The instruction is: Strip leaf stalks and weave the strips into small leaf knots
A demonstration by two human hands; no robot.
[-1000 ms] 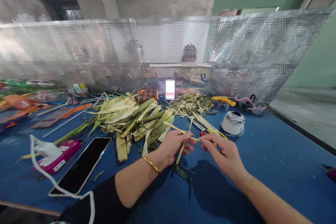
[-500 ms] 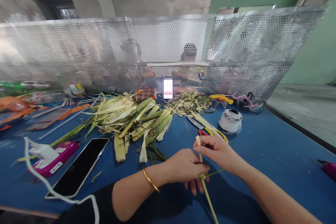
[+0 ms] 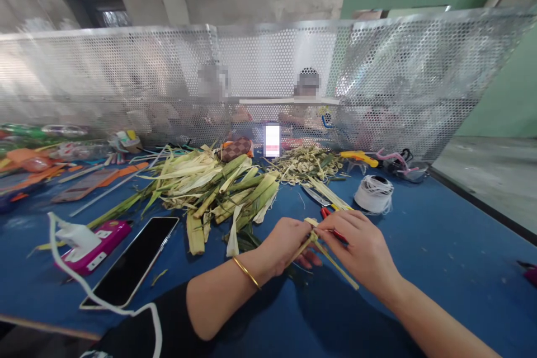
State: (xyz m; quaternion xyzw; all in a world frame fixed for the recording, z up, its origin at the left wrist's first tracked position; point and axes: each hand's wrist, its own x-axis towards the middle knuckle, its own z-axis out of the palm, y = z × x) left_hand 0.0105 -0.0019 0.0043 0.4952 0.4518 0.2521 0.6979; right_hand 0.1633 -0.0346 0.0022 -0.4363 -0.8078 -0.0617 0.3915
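Pale plant strip held at the fingertips of 2 bare hands, above the near middle of the desk [image 3: 453, 274]. The left hand [image 3: 289, 245] is closed in a pinch on the plant strip [image 3: 338, 267] near its small, knot-like crossing; other fingers curl loosely below. The right hand [image 3: 356, 241] also has its thumb and fingertips together on the strip, at the right side of that crossing. 1 flat, narrow length slants toward the near right; another runs under the left hand.

Handling, as judged by eye: very light, flexible across its width, springy along its length, dry enough to grip without slipping, yet liable to split along the grain. The best hold is probably a fingertip pinch close to the crossing, with the loose end left free.

Just beyond the right hand, scissors [image 3: 315, 196] show a smooth metal blade and red handle; contact with the fingers cannot be told. Farther left lies a heap of husks [image 3: 235, 196], broad, ribbed and papery; at the far middle, a tangle of curly shreds [image 3: 310, 165]. To the right stands a squat spool [image 3: 373, 194] of white thread. At the near left lies a flat, glossy phone [image 3: 133, 263].
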